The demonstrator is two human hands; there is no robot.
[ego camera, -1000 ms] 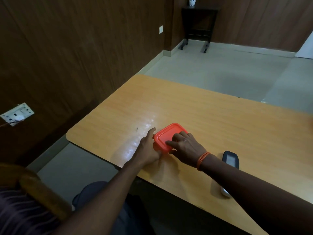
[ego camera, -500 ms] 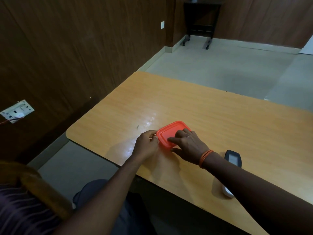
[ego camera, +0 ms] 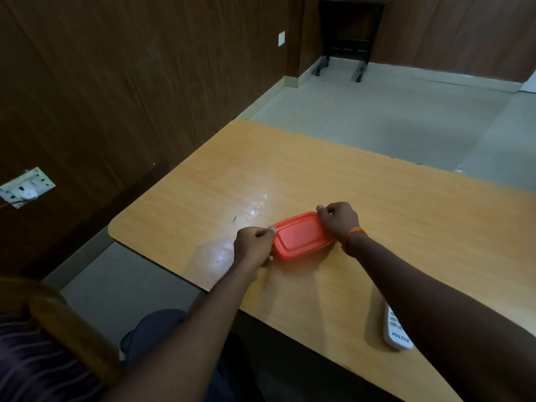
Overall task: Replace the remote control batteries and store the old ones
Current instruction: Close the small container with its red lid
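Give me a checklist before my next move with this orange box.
1. Left hand grips the near end of the box: ok.
2. Right hand grips the far end: ok.
3. Lid sits on the box: ok.
4. Box rests on the table: ok.
5. Old batteries inside: cannot tell, the lid is opaque.
6. Remote well in from the table edge: not ok, it lies close to the near edge, partly under the right forearm.

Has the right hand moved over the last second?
Yes. The right hand went from the orange container's lid top to its far end, away from the remote.
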